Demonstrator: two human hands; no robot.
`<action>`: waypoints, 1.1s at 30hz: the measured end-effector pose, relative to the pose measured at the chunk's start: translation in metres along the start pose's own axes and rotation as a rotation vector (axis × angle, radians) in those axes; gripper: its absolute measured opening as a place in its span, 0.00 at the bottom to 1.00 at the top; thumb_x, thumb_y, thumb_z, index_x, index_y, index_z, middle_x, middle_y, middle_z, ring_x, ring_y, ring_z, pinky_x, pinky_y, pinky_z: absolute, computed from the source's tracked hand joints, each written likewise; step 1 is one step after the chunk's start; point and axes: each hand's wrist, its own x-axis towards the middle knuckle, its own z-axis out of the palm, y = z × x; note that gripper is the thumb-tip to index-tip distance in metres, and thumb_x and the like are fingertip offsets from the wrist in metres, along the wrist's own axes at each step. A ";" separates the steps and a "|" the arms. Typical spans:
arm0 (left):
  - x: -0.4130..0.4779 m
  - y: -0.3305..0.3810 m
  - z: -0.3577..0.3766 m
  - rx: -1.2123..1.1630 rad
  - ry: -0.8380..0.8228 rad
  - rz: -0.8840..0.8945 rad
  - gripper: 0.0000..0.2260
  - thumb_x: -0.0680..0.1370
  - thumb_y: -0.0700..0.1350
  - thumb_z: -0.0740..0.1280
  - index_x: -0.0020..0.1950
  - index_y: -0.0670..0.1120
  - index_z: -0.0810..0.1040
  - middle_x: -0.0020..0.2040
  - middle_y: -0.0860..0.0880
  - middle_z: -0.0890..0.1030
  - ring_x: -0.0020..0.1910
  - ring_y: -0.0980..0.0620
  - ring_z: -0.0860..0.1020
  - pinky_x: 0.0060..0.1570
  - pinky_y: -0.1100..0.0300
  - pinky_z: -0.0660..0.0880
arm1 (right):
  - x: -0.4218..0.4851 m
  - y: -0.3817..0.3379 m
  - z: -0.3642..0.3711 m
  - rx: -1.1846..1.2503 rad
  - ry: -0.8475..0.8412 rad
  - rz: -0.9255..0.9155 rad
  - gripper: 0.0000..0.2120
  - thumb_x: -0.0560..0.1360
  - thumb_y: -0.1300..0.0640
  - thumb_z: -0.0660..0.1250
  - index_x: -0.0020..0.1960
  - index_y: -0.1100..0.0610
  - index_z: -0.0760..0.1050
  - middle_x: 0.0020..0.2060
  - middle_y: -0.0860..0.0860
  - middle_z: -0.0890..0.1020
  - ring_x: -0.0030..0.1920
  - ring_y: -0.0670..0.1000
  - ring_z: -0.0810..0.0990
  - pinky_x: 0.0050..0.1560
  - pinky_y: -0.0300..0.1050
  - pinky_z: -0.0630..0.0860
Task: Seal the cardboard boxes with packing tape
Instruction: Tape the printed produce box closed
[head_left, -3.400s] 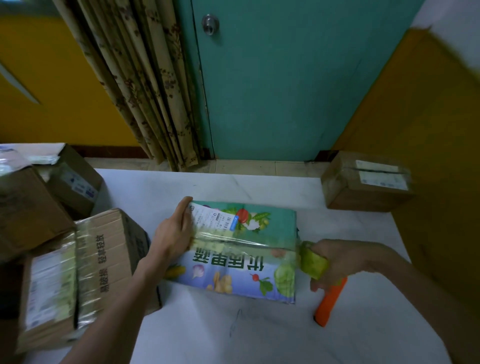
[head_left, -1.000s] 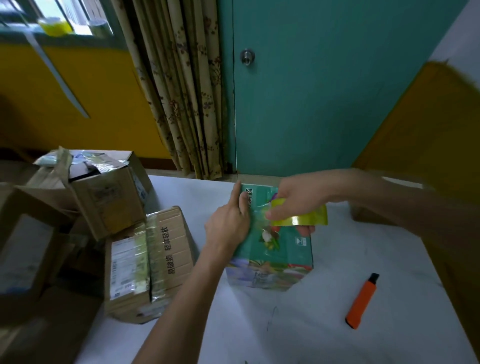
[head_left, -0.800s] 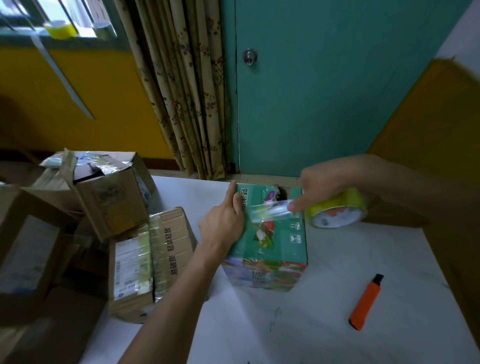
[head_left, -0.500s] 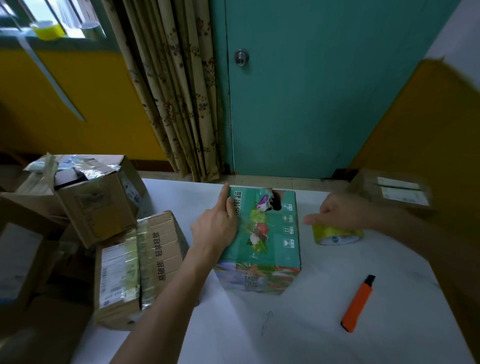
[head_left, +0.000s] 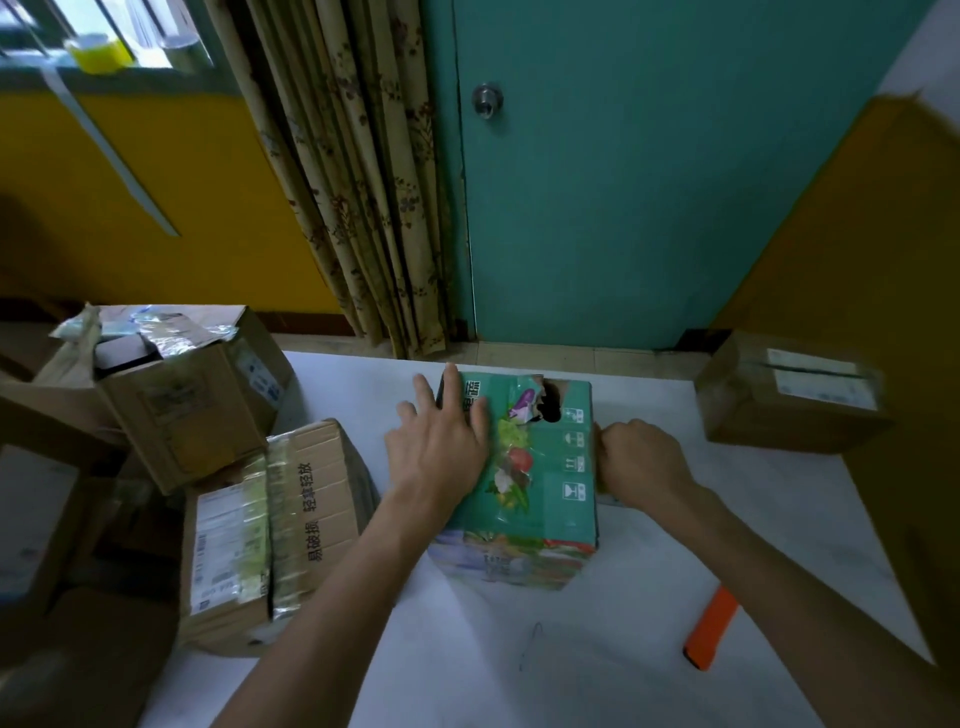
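Green printed box (head_left: 540, 467) stands mid-worktop (head_left: 649, 649). Left hand (head_left: 441, 452) lies flat on its top, fingers spread. Right hand (head_left: 639, 462) is curled against its right wall — what it holds cannot be told. Risk: the torn hole (head_left: 553, 408) at the far edge is left unsealed, or uneven pressure skews the box — wrinkling any tape.

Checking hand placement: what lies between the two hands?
The green box, in the head view: left hand rests flat on its top, right hand curled against its right side.
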 end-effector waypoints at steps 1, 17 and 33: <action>0.000 0.008 -0.001 0.047 -0.008 -0.017 0.29 0.85 0.59 0.45 0.83 0.47 0.47 0.82 0.39 0.50 0.78 0.33 0.57 0.69 0.34 0.64 | -0.001 -0.003 -0.002 -0.028 -0.008 -0.004 0.10 0.79 0.56 0.62 0.51 0.62 0.77 0.46 0.58 0.82 0.47 0.58 0.79 0.39 0.43 0.67; -0.008 0.057 0.021 0.124 -0.040 0.122 0.48 0.73 0.78 0.42 0.83 0.47 0.40 0.82 0.39 0.40 0.80 0.33 0.37 0.72 0.27 0.38 | -0.003 -0.005 -0.014 -0.019 -0.039 0.028 0.14 0.79 0.47 0.65 0.56 0.56 0.75 0.48 0.52 0.82 0.46 0.53 0.79 0.40 0.43 0.71; -0.020 0.098 0.029 0.134 -0.052 0.101 0.40 0.79 0.70 0.49 0.82 0.50 0.39 0.81 0.35 0.38 0.78 0.28 0.36 0.65 0.18 0.39 | -0.008 0.002 -0.001 0.126 0.062 0.123 0.12 0.74 0.48 0.68 0.49 0.57 0.79 0.45 0.54 0.83 0.45 0.54 0.81 0.39 0.42 0.69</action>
